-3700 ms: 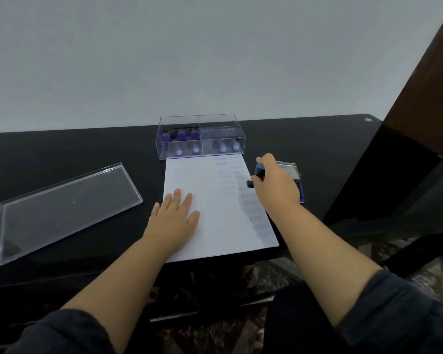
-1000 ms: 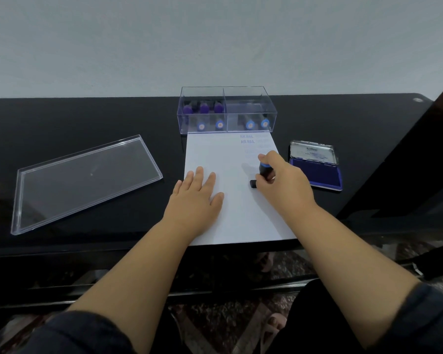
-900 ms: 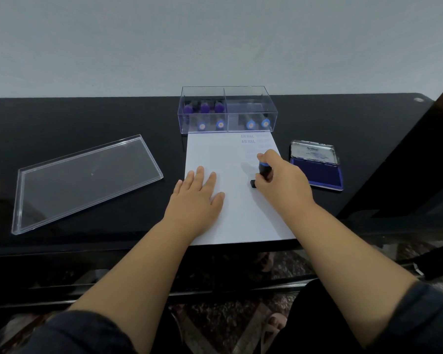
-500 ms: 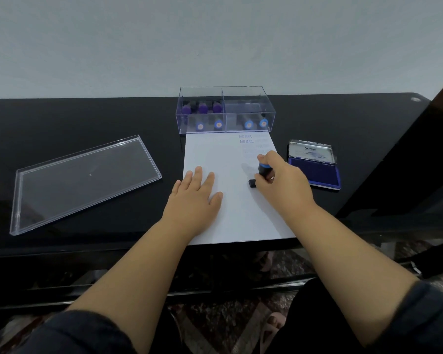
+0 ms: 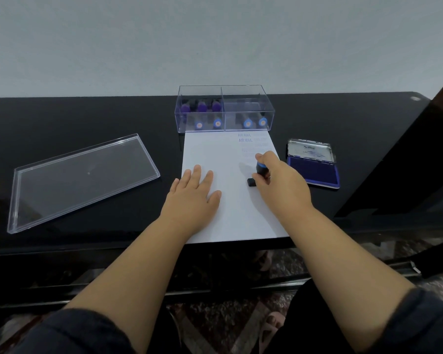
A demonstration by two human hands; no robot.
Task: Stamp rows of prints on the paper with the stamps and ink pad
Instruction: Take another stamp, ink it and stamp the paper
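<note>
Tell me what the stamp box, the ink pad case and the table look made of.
Stamp box: clear hard plastic, probably acrylic; stamps show through its walls.
Ink pad case: lid looks like shiny metal, silvery and reflective.
Table: glossy black, glass or lacquer; which one is unclear.

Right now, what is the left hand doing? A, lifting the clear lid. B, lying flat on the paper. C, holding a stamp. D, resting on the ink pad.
B: the left hand lies flat with straight fingers on the paper, while the right hand holds the stamp.
</note>
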